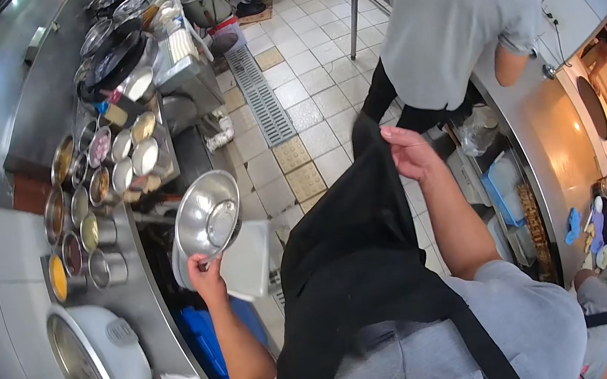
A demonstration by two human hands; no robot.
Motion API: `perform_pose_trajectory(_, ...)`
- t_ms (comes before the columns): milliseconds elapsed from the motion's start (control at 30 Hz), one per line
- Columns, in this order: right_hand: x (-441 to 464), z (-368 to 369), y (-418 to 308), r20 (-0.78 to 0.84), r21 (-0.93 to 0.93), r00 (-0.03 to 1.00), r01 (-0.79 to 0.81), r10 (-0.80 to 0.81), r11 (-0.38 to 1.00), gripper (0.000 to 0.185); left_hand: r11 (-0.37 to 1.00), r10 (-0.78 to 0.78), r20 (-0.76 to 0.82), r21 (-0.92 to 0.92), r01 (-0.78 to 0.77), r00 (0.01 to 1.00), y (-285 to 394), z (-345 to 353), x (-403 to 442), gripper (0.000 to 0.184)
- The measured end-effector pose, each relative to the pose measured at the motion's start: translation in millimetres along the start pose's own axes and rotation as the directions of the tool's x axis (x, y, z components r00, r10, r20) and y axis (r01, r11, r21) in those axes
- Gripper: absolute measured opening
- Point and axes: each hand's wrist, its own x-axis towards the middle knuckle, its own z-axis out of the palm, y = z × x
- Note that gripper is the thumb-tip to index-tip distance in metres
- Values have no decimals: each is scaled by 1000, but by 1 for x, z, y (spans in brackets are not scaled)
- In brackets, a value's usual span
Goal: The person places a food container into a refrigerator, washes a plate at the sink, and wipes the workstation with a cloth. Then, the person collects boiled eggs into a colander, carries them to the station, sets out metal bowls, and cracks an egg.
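Note:
My left hand grips the rim of a shiny metal bowl, which is tilted so that its inside shows; I see nothing in it. Below the bowl is a white plastic lid or tub, partly hidden by it. On the other side, my right hand pinches the edge of the black apron that I wear and holds it out and up, away from my body. The cloth is stretched in a slanting fold between my chest and those fingers.
Metal containers of ingredients line the left counter, near a large rice cooker. A person in a grey shirt stands ahead at the right steel counter. A drain grate runs along the tiled floor.

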Motion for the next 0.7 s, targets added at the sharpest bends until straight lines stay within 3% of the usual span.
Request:
perform_pose_trajectory(67,11,53,-45,48,-69,997,68,-65,995,29,999,7,29,-33,-6,1000,25,37,50,33)
perform_pose_trajectory(133,20,91,-84,203,-167,970,168,-133,972,37,998,6,53,-62,-3,999,38,71,96,34)
perform_pose_trajectory(200,23,122,-118,315,-147,929,249,-193,957,39,999,49,88,-21,-47,995,43,101,131,35)
perform_pose_trajectory(233,30,136,-135,432,-97,877,278,-211,956,37,991,59,103,-122,-46,993,41,118,146,35)
perform_pose_trajectory(333,70,160,-168,620,-93,733,421,-278,902,30,999,42,75,-29,-40,996,50,152,179,34)
perform_pose_trajectory(367,90,170,-176,700,-60,649,469,-298,881,28,997,73,68,6,-73,995,49,159,188,33)
perform_pose_trajectory(433,130,184,-189,806,40,481,538,-345,842,23,1000,-5,65,-13,6,998,67,170,194,32)
perform_pose_trajectory(467,153,189,-195,834,85,419,546,-360,833,21,997,-33,65,-66,37,997,72,178,200,32)
perform_pose_trajectory(533,198,198,-207,870,152,314,563,-380,812,17,993,64,38,92,-67,997,60,178,220,31)
perform_pose_trajectory(600,244,209,-224,888,204,228,583,-399,787,14,994,33,23,101,-35,999,70,195,245,31)
perform_pose_trajectory(700,310,211,-231,898,265,124,612,-422,745,13,995,-95,-10,-30,94,995,76,228,306,31)
